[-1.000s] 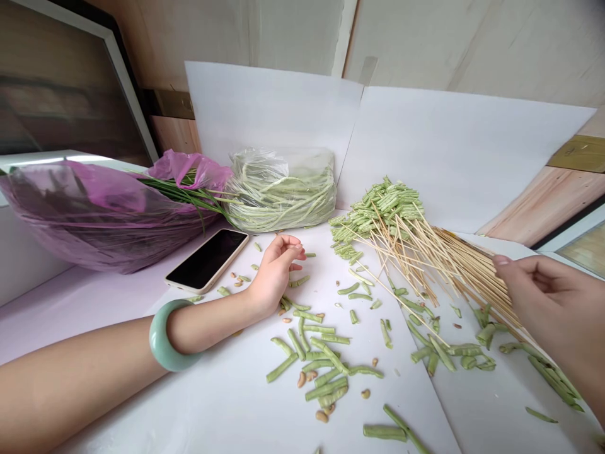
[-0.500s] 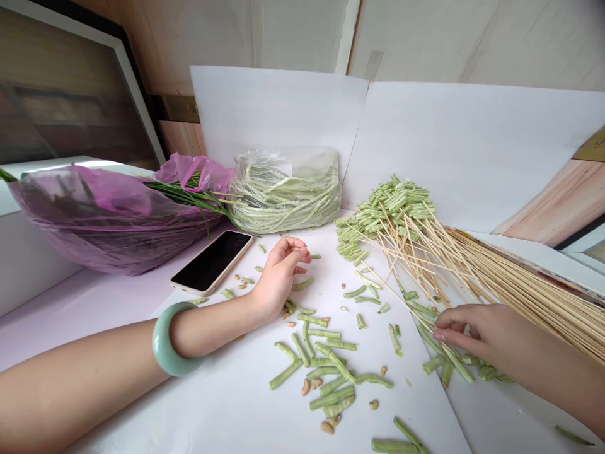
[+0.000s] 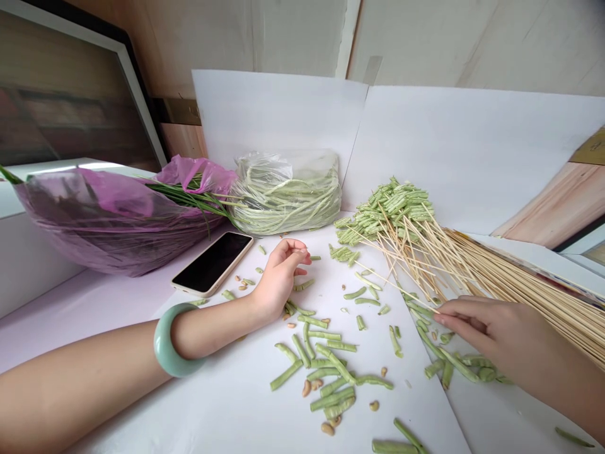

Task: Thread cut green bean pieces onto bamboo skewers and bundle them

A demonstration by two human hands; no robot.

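My left hand (image 3: pixel 282 277), a pale green bangle (image 3: pixel 165 343) on its forearm, rests on the white surface with fingers loosely curled and nothing visible in them. Cut green bean pieces (image 3: pixel 335 366) and small tan beans (image 3: pixel 327 429) lie around it. At the right, my right hand (image 3: pixel 466 321) pinches the end of a thin bamboo skewer (image 3: pixel 392 284). Bean pieces (image 3: pixel 343 254) sit in a row at its far end, beside a heap of skewered bean pieces (image 3: pixel 392 205). More loose pieces lie under and beside the right hand.
Many bare bamboo skewers (image 3: pixel 529 277) lie at the right. A phone (image 3: pixel 212 265) is left of my left hand. Behind stand a clear bag of long beans (image 3: pixel 288 192) and a purple bag of green stalks (image 3: pixel 113 221), before upright white boards (image 3: pixel 278 107).
The skewer in my right hand has shifted slightly left and its held end has risen, its bean row now just in front of the heap. My left hand has stayed still.
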